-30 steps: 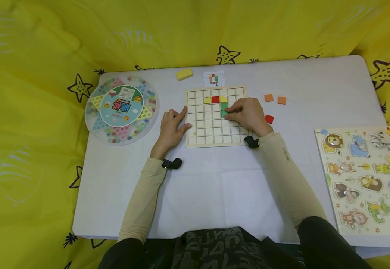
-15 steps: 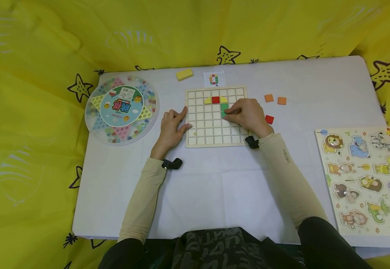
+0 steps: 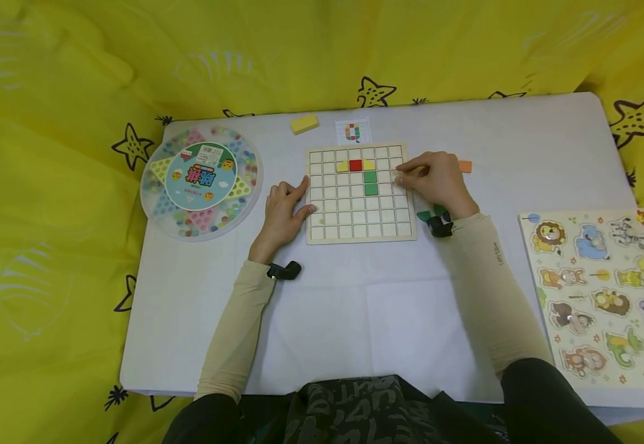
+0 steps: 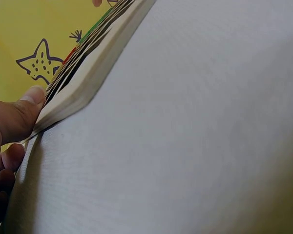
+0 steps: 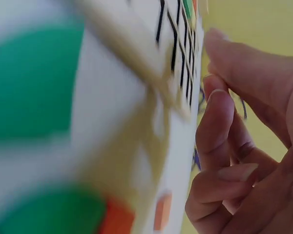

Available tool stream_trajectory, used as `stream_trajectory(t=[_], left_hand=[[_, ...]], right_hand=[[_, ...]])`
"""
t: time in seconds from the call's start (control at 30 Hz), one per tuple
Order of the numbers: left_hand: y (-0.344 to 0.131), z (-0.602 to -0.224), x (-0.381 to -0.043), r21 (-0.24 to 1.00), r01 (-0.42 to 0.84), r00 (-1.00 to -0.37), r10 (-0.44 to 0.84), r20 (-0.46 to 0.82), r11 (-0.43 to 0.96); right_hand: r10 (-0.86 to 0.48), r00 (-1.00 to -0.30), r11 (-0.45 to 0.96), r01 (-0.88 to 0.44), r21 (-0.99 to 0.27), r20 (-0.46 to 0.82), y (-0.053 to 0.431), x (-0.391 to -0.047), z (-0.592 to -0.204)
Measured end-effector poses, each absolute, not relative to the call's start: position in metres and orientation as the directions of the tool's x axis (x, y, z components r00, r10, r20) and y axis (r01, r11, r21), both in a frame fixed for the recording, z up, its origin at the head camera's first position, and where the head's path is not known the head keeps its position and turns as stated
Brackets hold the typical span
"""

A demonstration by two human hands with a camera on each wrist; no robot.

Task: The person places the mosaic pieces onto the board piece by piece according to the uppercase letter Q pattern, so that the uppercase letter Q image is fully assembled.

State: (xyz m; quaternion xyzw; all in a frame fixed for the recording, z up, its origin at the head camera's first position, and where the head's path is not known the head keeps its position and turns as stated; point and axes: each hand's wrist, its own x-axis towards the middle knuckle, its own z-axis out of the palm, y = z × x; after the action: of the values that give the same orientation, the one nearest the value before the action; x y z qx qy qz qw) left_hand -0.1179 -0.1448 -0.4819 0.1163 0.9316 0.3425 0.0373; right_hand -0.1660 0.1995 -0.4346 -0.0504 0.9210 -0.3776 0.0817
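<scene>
Where gridded, the board (image 3: pixel 344 214) — 5 pieces (image 3: pixel 355 165) inside.

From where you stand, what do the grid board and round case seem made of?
Grid board: probably wood, matte; its thick edge is pale tan. Round case: likely plastic, smooth; coloured dots show through its clear outer ring.

Beside the left hand (image 3: pixel 283 216) lay one grid board (image 3: pixel 344 214) bearing one red square (image 3: pixel 355 165), two green squares (image 3: pixel 370 177) and two yellow pieces (image 3: pixel 343 166). Leftward sat one round box (image 3: pixel 201 176); right of the right hand (image 3: pixel 435 182), one animal puzzle (image 3: pixel 588 338).
</scene>
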Motion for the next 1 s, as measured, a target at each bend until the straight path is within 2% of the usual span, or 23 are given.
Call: stream_trajectory(t=[0.23, 0.47, 1.0], left_hand=[[-0.145, -0.481, -0.117, 0.651, 0.181, -0.972, 0.235, 0.003, 0.737], [-0.144, -0.482, -0.118, 0.647, 0.176, -0.972, 0.233, -0.003, 0.742], [-0.145, -0.481, -0.117, 0.653, 0.187, -0.970, 0.242, 0.006, 0.734]], right_hand=[[-0.044, -0.990, 0.738, 0.058, -0.672, -0.133, 0.234, -0.172, -0.430], [-0.005, -0.987, 0.747, 0.103, -0.657, -0.161, 0.258, -0.179, -0.436], [0.024, -0.976, 0.755, 0.160, -0.636, -0.216, 0.262, -0.185, -0.438]])
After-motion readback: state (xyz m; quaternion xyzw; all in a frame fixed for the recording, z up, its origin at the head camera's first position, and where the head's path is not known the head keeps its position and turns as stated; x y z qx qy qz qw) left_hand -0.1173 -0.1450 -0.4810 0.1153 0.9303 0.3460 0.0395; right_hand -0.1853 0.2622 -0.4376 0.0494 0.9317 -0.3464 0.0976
